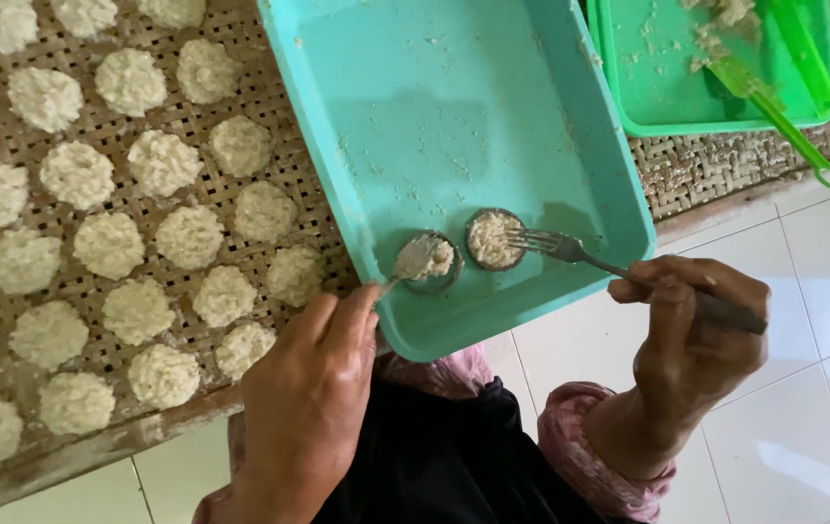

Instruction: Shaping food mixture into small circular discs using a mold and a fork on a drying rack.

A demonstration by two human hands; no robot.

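My left hand (310,388) grips a spoon (413,260) whose bowl rests on a metal ring mould (433,265) filled with pale grainy dough. My right hand (691,335) holds a fork (555,247), its tines pressing on the dough in a second ring mould (494,239). Both moulds sit near the front edge of a turquoise plastic tray (454,107) dusted with crumbs.
A woven bamboo mat (269,97) on the left carries several rows of round pale dough patties (109,245). A green tray (667,87) at the top right holds dough scraps and a green utensil (783,121). White floor tiles (822,388) lie below.
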